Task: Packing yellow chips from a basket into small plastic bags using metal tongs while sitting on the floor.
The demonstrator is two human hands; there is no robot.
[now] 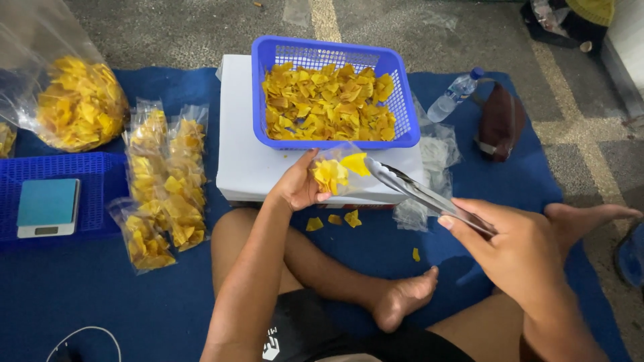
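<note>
My left hand (298, 184) holds a small clear plastic bag (333, 173) partly filled with yellow chips, its mouth facing right. In my right hand (513, 245) I grip metal tongs (419, 193), whose tips pinch a yellow chip (355, 163) at the bag's opening. Just behind stands a blue plastic basket (402, 94) full of yellow chips (329, 104), resting on a white box (241, 134). A few loose chips (333, 220) lie on the blue mat under the bag.
Several filled chip packets (164, 184) lie left of the box. A small digital scale (47, 206) sits on a blue tray at far left, below a large bag of chips (77, 100). Empty clear bags (436, 157), a water bottle (455, 95) and a dark pouch (502, 121) lie to the right. My crossed legs fill the foreground.
</note>
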